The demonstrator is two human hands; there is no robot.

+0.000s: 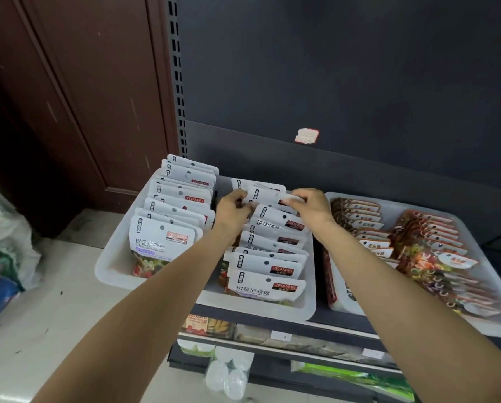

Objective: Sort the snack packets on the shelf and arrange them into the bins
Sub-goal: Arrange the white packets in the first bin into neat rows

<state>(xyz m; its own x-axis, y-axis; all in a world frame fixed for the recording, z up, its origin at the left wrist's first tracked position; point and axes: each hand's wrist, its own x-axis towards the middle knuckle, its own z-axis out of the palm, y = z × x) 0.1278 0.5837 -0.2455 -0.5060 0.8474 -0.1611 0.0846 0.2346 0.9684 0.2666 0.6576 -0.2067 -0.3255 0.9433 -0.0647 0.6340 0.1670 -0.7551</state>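
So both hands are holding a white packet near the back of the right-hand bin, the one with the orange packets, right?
Not quite. The head view shows both the left hand and the right hand holding a white packet near the back of the middle bin, which holds white packets. The orange packets sit untouched in the right-hand bin.
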